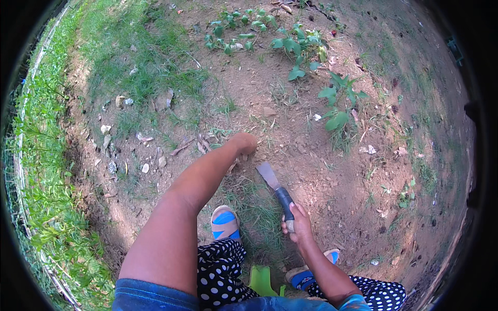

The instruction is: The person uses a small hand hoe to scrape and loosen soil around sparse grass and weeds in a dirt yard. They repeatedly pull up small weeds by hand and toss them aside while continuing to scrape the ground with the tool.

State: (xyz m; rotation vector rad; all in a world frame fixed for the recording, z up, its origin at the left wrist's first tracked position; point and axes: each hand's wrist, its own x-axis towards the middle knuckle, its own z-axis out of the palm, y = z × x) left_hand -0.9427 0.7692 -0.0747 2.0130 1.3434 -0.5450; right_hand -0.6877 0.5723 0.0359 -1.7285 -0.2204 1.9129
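Observation:
My left arm stretches forward over bare soil. My left hand is bent down at the ground beside sparse dry grass. Its fingers are hidden beneath it, so whether it grips anything does not show. Closed around a dark wrapped handle, my right hand holds a hand scraper with a flat, wide metal blade. The blade points forward and left, a short way behind my left hand and apart from it. Grass grows between the scraper and my left sandal.
Broad-leaved green plants grow ahead, with another leafy plant to the right. Stones and dry leaves lie at the left. A strip of dense greenery lines the left edge. Something bright green is between my legs.

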